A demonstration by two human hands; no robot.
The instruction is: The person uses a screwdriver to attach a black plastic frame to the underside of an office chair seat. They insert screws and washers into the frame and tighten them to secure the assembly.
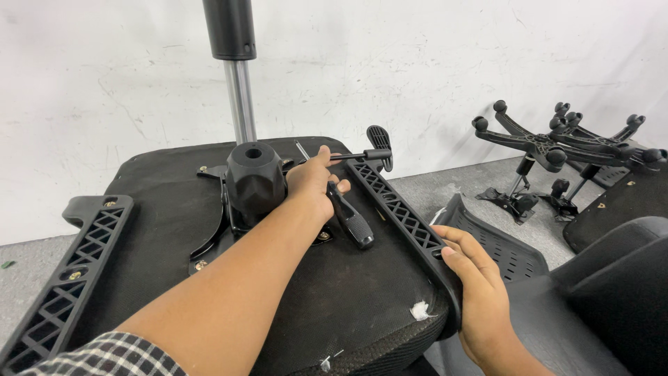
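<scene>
left hand (312, 182) grip closed on screwdriver (351, 219) by seat mechanism (255, 182) | right hand (480, 292) grip wrapped on armrest bracket (403, 212) | upturned seat (174, 209), grey floor (452, 182), white wall (417, 63), chair bases (557, 150) beyond right grip

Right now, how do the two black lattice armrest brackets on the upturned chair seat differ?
The left black lattice armrest bracket lies untouched, with screws visible in its holes. The right black lattice armrest bracket is gripped at its near end by the right hand; no screws show. Both are black plastic with criss-cross openings.
</scene>
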